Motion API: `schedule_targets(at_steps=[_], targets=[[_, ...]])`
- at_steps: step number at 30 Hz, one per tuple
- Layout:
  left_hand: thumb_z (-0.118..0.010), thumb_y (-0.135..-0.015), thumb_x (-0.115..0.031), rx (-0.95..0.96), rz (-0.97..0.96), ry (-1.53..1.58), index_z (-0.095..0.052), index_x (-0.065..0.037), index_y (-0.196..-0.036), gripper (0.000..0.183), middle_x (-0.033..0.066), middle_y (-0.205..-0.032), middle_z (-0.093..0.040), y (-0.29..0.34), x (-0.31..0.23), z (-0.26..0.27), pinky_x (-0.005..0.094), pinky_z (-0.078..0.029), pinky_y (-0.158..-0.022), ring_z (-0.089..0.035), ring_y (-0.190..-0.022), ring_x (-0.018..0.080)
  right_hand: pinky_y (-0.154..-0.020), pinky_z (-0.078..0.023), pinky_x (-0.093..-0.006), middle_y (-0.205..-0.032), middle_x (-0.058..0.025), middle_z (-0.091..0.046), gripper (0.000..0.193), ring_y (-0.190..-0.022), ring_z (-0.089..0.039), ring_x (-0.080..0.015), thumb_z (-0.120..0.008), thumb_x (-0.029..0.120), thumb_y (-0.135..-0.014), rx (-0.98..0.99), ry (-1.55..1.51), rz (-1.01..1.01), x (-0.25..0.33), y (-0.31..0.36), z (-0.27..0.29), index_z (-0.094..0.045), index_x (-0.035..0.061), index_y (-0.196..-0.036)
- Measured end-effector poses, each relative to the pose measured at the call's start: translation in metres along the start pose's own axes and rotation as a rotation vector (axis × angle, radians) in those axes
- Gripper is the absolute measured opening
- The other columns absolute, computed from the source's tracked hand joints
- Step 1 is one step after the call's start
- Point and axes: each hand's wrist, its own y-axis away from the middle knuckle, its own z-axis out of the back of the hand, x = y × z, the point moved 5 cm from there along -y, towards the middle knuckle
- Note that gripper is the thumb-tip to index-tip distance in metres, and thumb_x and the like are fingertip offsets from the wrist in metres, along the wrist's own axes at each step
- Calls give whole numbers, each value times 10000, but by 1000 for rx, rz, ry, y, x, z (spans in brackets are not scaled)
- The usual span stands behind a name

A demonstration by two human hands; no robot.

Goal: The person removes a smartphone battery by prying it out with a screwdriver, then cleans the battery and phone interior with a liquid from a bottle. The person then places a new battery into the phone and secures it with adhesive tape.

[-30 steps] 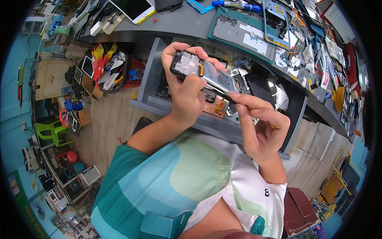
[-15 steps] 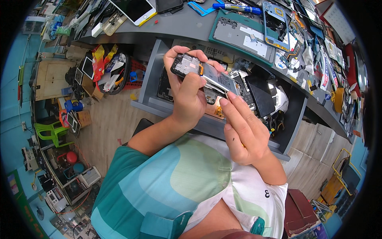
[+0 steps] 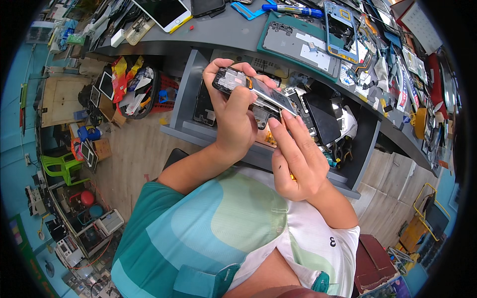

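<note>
An opened phone (image 3: 231,78), its inside facing up, is held above the open drawer by my left hand (image 3: 232,116). The thumb presses along its near side and the fingers wrap around the far side. A silver battery (image 3: 272,94) lies tilted over the phone's right part, with its right end raised. My right hand (image 3: 300,166) is closed, its fingertips at that raised end. A thin tool seems to be in it, mostly hidden by the fingers; a bit of yellow (image 3: 292,177) shows by the palm.
Beneath my hands, the grey drawer (image 3: 181,97) holds phone parts, including a black panel (image 3: 322,119). On the desk beyond lie a green mat (image 3: 268,37) with a phone back, a blue phone frame (image 3: 328,30), a blue marker (image 3: 293,10) and a white phone (image 3: 166,12).
The battery's right end has tilted up, so its face now looks brighter. My right hand has shifted slightly left. My left hand keeps its grip on the phone.
</note>
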Motion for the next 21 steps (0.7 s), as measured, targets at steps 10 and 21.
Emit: schedule_targets(at_steps=[10,21], targets=[[-468,-849,-29,-53,5,-17,-350,-151,-1376,553,147,-1198,-494,-1,4,2,635,-607,-919,-672,-1004,341,-872,-645,-592,-1155,-309,-735,190,-1063,-735,-521,-648,-40,-838,-1,-14,-23,-2,0,-2,-475,27,-877],[-479,-869,55,-49,-17,12,-325,-120,-1387,568,135,-1222,-523,-1,-2,2,532,-608,-914,-683,-1000,303,-769,-646,-376,-1097,-273,-755,336,-986,-786,-375,-725,-188,-850,-154,-392,-366,-32,5,10,-532,-10,-1060]])
